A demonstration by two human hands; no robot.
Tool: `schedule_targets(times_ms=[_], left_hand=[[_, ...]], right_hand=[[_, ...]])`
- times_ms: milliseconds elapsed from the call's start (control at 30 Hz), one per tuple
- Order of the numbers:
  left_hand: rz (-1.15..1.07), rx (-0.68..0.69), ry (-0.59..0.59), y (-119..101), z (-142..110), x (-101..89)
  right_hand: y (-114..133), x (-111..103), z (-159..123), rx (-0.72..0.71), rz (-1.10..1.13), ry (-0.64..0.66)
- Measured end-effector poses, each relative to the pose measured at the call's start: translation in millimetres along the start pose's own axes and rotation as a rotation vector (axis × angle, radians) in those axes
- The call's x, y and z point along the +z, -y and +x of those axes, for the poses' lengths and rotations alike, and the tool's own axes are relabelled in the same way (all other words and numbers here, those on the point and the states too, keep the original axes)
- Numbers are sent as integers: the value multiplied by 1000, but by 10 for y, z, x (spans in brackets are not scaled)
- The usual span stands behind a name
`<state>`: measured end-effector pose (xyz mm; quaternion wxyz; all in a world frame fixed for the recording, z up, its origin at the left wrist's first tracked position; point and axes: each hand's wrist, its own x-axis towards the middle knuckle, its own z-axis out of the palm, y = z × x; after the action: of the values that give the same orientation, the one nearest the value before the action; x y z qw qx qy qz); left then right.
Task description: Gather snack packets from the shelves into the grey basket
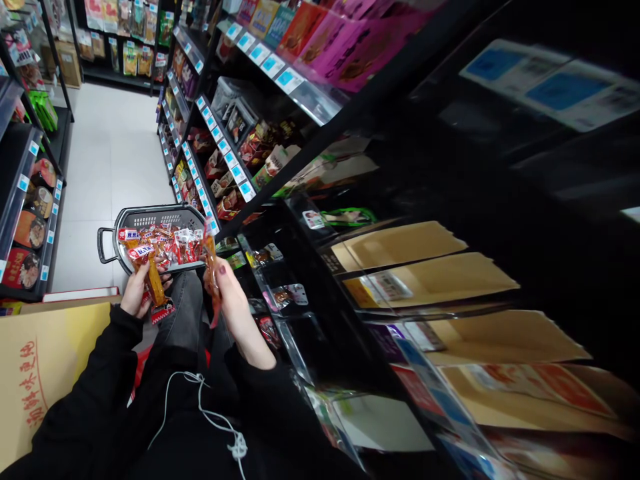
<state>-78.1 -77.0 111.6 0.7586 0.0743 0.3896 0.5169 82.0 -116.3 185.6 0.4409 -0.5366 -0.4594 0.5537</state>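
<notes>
My left hand [134,293] is closed around snack packets [156,283], long clear wrappers with golden-brown strips inside and red-and-white ends. In my right hand [233,297] another long snack packet [210,257] stands nearly upright, gripped between thumb and fingers. Just beyond both hands, a dark grey shopping basket [187,215] rests near my knees with its handle to the left. Several small red and clear packets [173,243] lie inside it. My left hand and its packets cover part of the basket's near side.
Shelves with price tags [230,160] and bagged snacks run along the right. Close on my right are bins [283,297] and open cardboard boxes [400,243]. A yellow carton [45,373] stands at lower left. Tiled floor [100,153] runs between the shelves ahead.
</notes>
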Motion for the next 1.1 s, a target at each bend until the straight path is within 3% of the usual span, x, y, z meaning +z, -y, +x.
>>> schedule_targets(times_ms=[100, 200, 300, 367, 500, 633, 733, 767, 867, 933, 1100], left_hand=[[0, -3, -6, 2, 2, -7], [5, -3, -13, 0, 0, -5], [11, 0, -17, -7, -7, 5], [17, -1, -14, -10, -14, 12], [17, -12, -2, -7, -26, 20], [-6, -30, 42, -18, -46, 26], [-42, -35, 87, -30, -53, 25], [-55, -32, 92, -30, -50, 21], [-81, 12, 86, -7, -25, 3], [-80, 61, 84, 21, -5, -9], [-11, 128, 85, 62, 8, -5]], right_hand=[[-22, -12, 0, -132, -388, -283], [-35, -12, -1, -154, -560, -383], [-91, -68, 21, -112, -615, -386], [-179, -132, 78, -13, -693, -330], [-391, -193, 421, 196, -859, -182], [-436, -156, 980, 220, -907, -198], [-373, -150, 1142, 192, -902, -254], [-357, -143, 1101, 157, -871, -205], [-358, -52, 765, -7, -648, 124], [-389, 76, 494, -133, -563, 235], [-483, 385, 231, -272, -699, 122]])
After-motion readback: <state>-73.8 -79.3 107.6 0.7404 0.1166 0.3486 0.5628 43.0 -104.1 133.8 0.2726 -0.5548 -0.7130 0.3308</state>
